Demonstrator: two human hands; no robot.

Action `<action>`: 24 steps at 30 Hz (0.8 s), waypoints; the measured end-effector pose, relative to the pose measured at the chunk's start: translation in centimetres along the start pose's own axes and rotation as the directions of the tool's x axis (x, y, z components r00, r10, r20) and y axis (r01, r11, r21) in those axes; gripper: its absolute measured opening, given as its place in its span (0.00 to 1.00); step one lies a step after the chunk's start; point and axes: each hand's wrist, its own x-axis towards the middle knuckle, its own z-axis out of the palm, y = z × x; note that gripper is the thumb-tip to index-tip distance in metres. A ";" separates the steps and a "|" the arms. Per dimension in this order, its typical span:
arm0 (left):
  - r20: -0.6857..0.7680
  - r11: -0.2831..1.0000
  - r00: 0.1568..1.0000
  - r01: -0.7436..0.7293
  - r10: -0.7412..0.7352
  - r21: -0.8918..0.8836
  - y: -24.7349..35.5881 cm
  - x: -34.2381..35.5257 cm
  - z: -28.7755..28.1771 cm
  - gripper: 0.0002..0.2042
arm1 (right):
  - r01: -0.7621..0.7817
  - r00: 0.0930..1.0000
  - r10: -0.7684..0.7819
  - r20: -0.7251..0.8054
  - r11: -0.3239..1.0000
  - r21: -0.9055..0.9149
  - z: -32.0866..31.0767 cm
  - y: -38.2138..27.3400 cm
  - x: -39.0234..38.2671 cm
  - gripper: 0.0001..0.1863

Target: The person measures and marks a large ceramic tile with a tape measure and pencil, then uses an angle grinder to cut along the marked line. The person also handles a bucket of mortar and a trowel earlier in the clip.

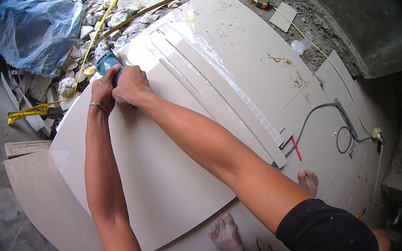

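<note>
Both of my hands grip a teal angle grinder (106, 62) at the far left end of a large pale grey board (167, 180). My left hand (102, 91) is wrapped round the left side of its body. On the right side, close against it, my right hand (131, 85) is closed too. The grinder's head points away from me, at the board's far edge; its disc is hard to make out. White dust coats the board beyond my hands. Long narrow strips (218, 103) lie along the board's right side.
Broken stones (120, 16) and a crumpled blue tarp (36, 33) lie beyond the board. A yellow measuring tape (84, 64) stretches at left; an orange-black tape measure (260, 1) rests far right. A red marker (296, 148) and a dark cord (311, 111) lie near my bare foot (308, 181).
</note>
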 end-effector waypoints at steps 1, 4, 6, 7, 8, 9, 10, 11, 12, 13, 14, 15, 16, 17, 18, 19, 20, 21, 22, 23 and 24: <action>0.000 1.000 1.000 0.001 -0.001 0.001 0.0 0.1 -0.1 0.27 | 0.006 1.000 -0.006 -0.002 1.000 0.007 0.0 0.0 0.0 0.22; 0.006 1.000 1.000 0.005 -0.005 0.003 0.0 0.2 -0.2 0.27 | 0.000 1.000 0.000 -0.004 1.000 0.011 0.0 0.0 0.0 0.22; 0.010 1.000 1.000 0.010 -0.010 0.005 0.0 0.2 -0.2 0.27 | -0.016 1.000 0.016 -0.005 1.000 0.010 0.1 0.0 0.1 0.22; 0.009 1.000 1.000 0.012 -0.012 0.008 0.0 0.2 -0.2 0.27 | -0.006 1.000 0.006 -0.007 1.000 0.013 0.2 0.0 0.1 0.22; -0.002 1.000 1.000 0.024 -0.024 0.006 0.0 0.1 -0.2 0.27 | -0.004 1.000 0.004 -0.007 1.000 0.012 0.2 0.0 0.1 0.22; 0.002 1.000 1.000 0.013 -0.013 0.013 0.1 0.1 -0.1 0.27 | -0.008 1.000 0.008 -0.006 1.000 0.006 0.2 0.1 0.2 0.22; -0.004 1.000 1.000 0.012 -0.012 0.015 0.1 0.0 -0.1 0.27 | 0.002 1.000 -0.002 -0.004 1.000 0.011 0.3 0.1 0.2 0.23; -0.010 1.000 1.000 0.012 -0.012 0.017 0.1 0.0 -0.1 0.27 | 0.008 1.000 -0.008 0.000 1.000 0.012 0.3 0.1 0.3 0.24; -0.006 1.000 1.000 0.013 -0.013 0.019 0.2 0.0 -0.1 0.27 | -0.002 1.000 0.002 0.008 1.000 0.003 0.3 0.1 0.3 0.24; -0.003 1.000 1.000 0.014 -0.014 0.021 0.2 -0.1 -0.1 0.27 | 0.006 1.000 -0.006 0.003 1.000 0.006 0.3 0.1 0.4 0.24; 0.000 1.000 1.000 0.015 -0.015 0.023 0.2 -0.1 -0.1 0.27 | -0.002 1.000 0.002 0.001 1.000 -0.001 0.3 0.0 0.4 0.23; 0.003 1.000 1.000 0.011 -0.012 0.018 0.3 -0.1 -0.1 0.27 | -0.010 1.000 0.010 -0.001 1.000 -0.008 0.3 0.0 0.4 0.23; 0.007 1.000 1.000 0.008 -0.008 0.014 0.3 -0.1 -0.1 0.26 | -0.008 1.000 0.008 -0.002 1.000 -0.006 0.3 -0.1 0.4 0.23; 0.001 1.000 1.000 0.018 -0.018 0.004 0.3 -0.1 0.0 0.26 | -0.006 1.000 0.006 -0.004 1.000 -0.003 0.4 -0.1 0.3 0.23; 0.007 1.000 1.000 0.005 -0.005 0.004 0.3 0.0 0.0 0.26 | -0.012 1.000 0.012 -0.004 1.000 -0.007 0.4 -0.1 0.3 0.23; 0.004 1.000 1.000 0.006 -0.006 -0.001 0.2 0.0 0.0 0.26 | -0.002 1.000 0.002 -0.007 1.000 -0.004 0.3 -0.1 0.3 0.23; -0.008 1.000 1.000 0.018 -0.018 -0.010 0.2 0.0 0.0 0.25 | 0.000 1.000 0.000 -0.007 1.000 -0.007 0.3 -0.1 0.3 0.23; 0.005 1.000 1.000 0.007 -0.007 -0.009 0.2 0.0 -0.1 0.25 | -0.003 1.000 0.003 -0.006 1.000 -0.015 0.4 -0.1 0.3 0.23; 0.009 1.000 1.000 0.008 -0.008 -0.012 0.2 0.1 -0.1 0.25 | 0.003 1.000 -0.004 -0.010 1.000 -0.009 0.3 -0.1 0.3 0.23; 0.012 1.000 1.000 0.020 -0.019 -0.021 0.2 0.1 -0.1 0.25 | 0.005 1.000 -0.005 -0.013 1.000 -0.008 0.3 -0.1 0.3 0.24; 0.009 1.000 1.000 0.012 -0.011 -0.008 0.2 0.0 -0.2 0.25 | -0.005 1.000 0.005 -0.013 1.000 -0.014 0.4 -0.1 0.3 0.25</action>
